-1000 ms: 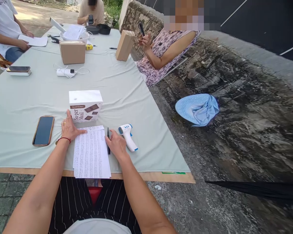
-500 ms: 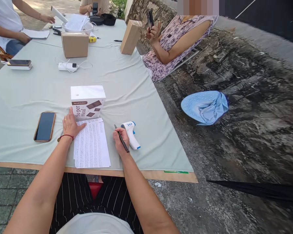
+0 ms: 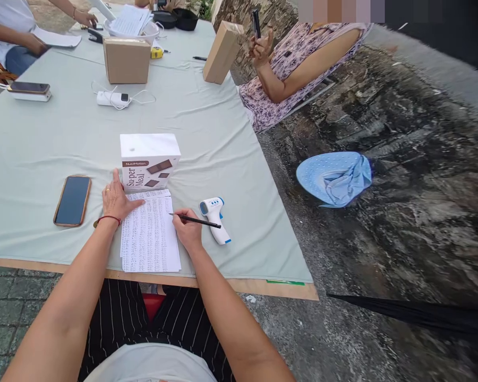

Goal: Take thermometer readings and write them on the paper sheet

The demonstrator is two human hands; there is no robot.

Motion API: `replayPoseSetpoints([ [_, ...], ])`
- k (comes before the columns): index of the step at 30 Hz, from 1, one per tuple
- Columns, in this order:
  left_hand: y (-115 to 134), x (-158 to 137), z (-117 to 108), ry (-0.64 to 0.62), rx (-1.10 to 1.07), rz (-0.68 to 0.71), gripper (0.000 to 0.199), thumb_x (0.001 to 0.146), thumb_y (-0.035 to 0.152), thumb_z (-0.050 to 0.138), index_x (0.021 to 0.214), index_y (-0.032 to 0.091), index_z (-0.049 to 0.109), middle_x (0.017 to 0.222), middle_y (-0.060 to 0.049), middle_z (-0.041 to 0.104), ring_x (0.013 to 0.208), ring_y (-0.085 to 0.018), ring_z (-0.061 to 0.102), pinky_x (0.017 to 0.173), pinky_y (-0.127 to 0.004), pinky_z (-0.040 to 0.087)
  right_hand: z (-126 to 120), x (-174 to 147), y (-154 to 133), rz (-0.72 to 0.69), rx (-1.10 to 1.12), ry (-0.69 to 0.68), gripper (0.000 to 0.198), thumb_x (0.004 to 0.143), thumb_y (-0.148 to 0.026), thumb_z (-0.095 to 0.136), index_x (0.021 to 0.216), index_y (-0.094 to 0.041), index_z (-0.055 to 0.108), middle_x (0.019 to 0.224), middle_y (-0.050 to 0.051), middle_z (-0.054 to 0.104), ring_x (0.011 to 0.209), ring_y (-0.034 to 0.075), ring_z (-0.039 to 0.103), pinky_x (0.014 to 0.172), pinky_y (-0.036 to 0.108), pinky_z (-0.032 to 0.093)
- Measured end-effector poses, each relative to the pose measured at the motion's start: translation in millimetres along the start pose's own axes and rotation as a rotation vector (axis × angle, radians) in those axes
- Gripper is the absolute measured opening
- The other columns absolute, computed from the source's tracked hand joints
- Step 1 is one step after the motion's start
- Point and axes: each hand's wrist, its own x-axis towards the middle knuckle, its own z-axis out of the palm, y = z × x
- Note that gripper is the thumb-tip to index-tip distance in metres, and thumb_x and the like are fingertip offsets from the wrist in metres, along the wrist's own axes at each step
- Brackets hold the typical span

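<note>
My right hand point(image 3: 188, 229) grips a black pen point(image 3: 201, 220), its tip over the right side of a sheet of paper point(image 3: 151, 239) filled with rows of handwriting. Whether the tip touches the sheet I cannot tell. My left hand point(image 3: 117, 199) lies spread on the paper's upper left edge, thumb stretched across it, fingertips beside a white NutriMotion box point(image 3: 150, 146) standing behind the sheet. To the right of my right hand lies a white and blue infrared thermometer point(image 3: 216, 220). A phone point(image 3: 72, 200) in a brown case rests left of my left hand.
Farther back stand a cardboard box point(image 3: 127, 61) and a taller carton point(image 3: 222, 53), with a white power strip point(image 3: 113, 99) in front. One person sits at the right holding up a phone point(image 3: 256, 24); another sits far left. A blue hat point(image 3: 334, 178) lies off the table's right side.
My right hand has moved left, from beside the thermometer to the paper's right edge, and the pen now points left over the sheet. My left hand stays on the paper. The view has shifted slightly.
</note>
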Motion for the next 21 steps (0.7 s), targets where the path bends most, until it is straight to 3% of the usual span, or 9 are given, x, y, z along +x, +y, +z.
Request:
replayPoseSetpoints([
  [21, 1.7, -4.5, 4.2, 0.002, -0.047, 0.037, 0.140, 0.054, 0.048, 0.090, 0.159, 0.023, 0.000, 0.133, -0.014, 0.056, 0.122, -0.041, 0.049, 0.111, -0.056, 0.030, -3.8, -2.4, 2.1, -0.022, -0.117, -0.052, 0.017, 0.068, -0.039, 0.055, 0.068, -0.022, 0.059, 0.064, -0.002, 0.061, 0.061, 0.015, 0.051, 0.062, 0.031, 0.045],
])
